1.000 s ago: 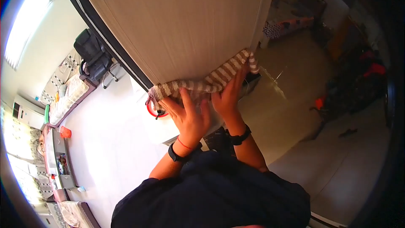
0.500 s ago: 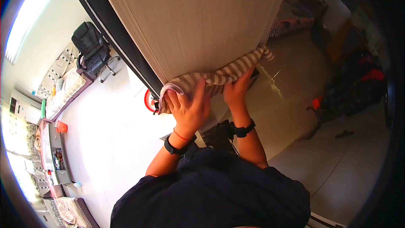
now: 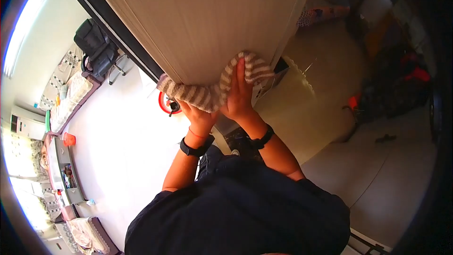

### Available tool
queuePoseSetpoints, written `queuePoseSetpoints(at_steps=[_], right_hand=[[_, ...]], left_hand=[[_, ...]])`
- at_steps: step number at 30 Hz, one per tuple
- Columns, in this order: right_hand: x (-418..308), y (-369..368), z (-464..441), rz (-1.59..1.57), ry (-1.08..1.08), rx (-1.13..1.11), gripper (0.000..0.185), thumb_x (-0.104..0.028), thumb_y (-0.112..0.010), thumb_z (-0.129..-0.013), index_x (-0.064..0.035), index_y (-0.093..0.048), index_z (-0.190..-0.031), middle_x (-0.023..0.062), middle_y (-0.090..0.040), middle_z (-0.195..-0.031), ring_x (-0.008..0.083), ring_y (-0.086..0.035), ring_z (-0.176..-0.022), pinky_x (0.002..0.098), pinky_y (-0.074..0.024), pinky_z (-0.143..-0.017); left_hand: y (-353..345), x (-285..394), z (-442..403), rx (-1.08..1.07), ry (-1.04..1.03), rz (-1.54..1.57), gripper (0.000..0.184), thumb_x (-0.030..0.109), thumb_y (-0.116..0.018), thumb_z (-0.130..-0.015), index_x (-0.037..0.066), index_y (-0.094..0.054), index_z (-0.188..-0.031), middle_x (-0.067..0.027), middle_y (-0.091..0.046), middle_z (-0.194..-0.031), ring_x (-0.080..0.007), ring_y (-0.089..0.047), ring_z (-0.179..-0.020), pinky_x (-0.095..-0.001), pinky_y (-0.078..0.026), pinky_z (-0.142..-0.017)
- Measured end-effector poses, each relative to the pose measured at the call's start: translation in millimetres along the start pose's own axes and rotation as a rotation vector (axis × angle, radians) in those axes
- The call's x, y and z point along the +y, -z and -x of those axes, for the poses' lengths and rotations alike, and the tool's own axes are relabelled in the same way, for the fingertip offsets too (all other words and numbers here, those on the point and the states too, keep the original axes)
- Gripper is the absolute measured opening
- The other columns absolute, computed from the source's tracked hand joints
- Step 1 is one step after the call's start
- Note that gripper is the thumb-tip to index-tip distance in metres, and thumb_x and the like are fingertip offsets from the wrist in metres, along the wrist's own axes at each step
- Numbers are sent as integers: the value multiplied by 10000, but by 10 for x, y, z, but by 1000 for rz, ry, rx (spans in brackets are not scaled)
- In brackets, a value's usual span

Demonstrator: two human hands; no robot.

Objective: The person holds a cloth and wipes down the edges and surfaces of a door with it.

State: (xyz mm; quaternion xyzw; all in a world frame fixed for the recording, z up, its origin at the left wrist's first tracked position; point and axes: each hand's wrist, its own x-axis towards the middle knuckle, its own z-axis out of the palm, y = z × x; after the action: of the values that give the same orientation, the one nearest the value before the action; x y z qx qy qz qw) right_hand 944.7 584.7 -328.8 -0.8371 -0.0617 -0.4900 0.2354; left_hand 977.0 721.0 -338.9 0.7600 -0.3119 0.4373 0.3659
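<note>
A brown-and-cream striped towel (image 3: 193, 94) is bunched across the near edge of a pale wood-grain panel (image 3: 203, 23). My left hand (image 3: 200, 117) grips its left part from below, with most fingertips hidden under the cloth. My right hand (image 3: 239, 95) is closed on the right part, fingers pointing up along the towel, which folds over and around them. The two hands are close together, and both wrists wear black bands.
A round red-rimmed item (image 3: 165, 105) lies left of the panel's corner. Below the panel's right side is a dark box-like unit (image 3: 279, 72). A black office chair (image 3: 96, 49) stands far left, near a sofa (image 3: 75, 94). Dark clutter (image 3: 391, 94) lies at right.
The towel, earlier stretched along the panel edge, is now bunched shorter. My right hand has moved left and up with its end, closer to my left hand, which has shifted slightly.
</note>
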Motion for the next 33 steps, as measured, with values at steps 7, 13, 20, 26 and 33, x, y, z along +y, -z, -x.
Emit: queuePoseSetpoints(at_steps=[7,13,20,26,33], right_hand=[[119,-75,357,90,-51,-62,846,-321,-668,-823,93,-365,-1496,322,-259,-1601,536,-344,-1413,623,-269,-1143],[81,420,-533,41,35,38,835,-332,-621,-876,92,-307,-1523,317,-199,-1631,539,-293,-1446,617,-248,-1141],[113,282,-382,115,122,61,981,-275,-644,-876,138,-72,-1557,340,-55,-1645,525,-140,-1502,571,-158,-1205],[310,-143,432,149,-114,-65,1120,-400,-681,-869,140,23,-1553,371,-136,-1604,521,-230,-1463,574,-188,-1189],[516,-274,997,205,-122,-182,1021,-347,-682,-855,147,-115,-1545,397,-145,-1592,557,-264,-1434,589,-221,-1176]], left_hand=[[-21,-108,322,-81,83,97,786,277,-681,-871,-69,-349,-1494,-361,-330,-1531,-564,-263,-1441,-607,-206,-1186],[345,145,-554,-29,45,155,728,146,-678,-849,-86,-366,-1465,-367,-318,-1529,-538,-299,-1437,-562,-237,-1183],[210,75,-411,32,22,93,741,128,-711,-854,-74,-347,-1467,-357,-346,-1499,-518,-333,-1412,-552,-248,-1176],[-188,-396,636,-86,4,11,816,214,-762,-829,-52,-349,-1481,-338,-381,-1467,-534,-371,-1364,-581,-287,-1146],[-252,-594,1238,-357,-7,13,650,204,-727,-821,4,-506,-1399,-313,-442,-1410,-544,-426,-1285,-596,-361,-1075]])
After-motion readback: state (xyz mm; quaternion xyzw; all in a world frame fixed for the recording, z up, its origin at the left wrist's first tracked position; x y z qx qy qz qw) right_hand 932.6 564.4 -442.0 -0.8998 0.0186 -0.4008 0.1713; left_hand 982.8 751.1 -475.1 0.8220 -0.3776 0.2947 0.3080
